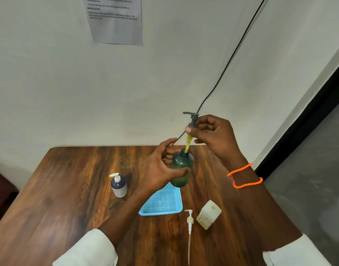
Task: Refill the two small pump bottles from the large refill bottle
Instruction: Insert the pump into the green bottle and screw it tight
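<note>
My left hand grips a dark green pump bottle, lifted above a blue tray. My right hand pinches the collar of the grey pump head. Its tube, coated in yellow-green liquid, is partly inside the bottle's neck. A dark blue bottle with a white pump stands to the left on the wooden table. A pale squarish bottle without a cap stands at the right, holding a little yellowish liquid. A loose white pump with its long tube lies beside it.
A black cable runs down the white wall to the table's back edge. A printed sheet hangs on the wall. Orange bead bracelets circle my right wrist. The table's right edge borders a grey floor.
</note>
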